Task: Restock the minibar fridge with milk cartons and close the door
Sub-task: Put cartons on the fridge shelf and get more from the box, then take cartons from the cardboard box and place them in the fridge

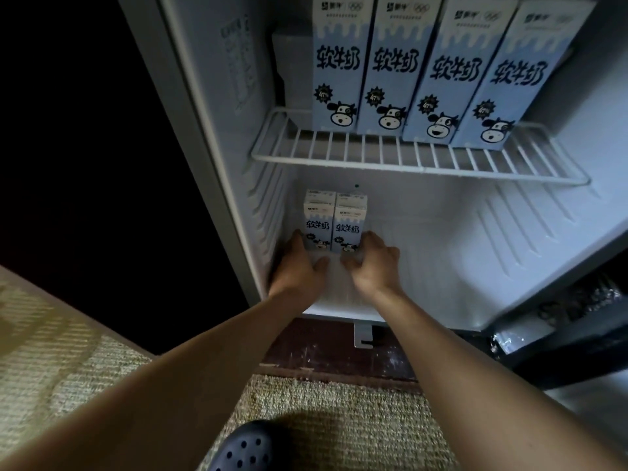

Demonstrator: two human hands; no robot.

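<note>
The minibar fridge (509, 246) stands open. Several light-blue milk cartons with a cow print (390, 62) stand in a row on its white wire shelf (373, 161). Below, two smaller milk cartons (334, 220) stand side by side at the back left of the fridge floor. My left hand (299, 263) lies against the left side of the left carton, and my right hand (372, 263) against the right side of the right carton. The fingers of both hands touch the cartons' lower parts. Both thumbs lie spread on the floor in front, off the cartons.
The fridge door (577, 311) hangs open at the lower right, dark, with shiny items in its rack. A white hinge foot (363, 336) sticks out under the fridge. Beige carpet (339, 419) and my dark perforated shoe (244, 450) are below. The left is dark.
</note>
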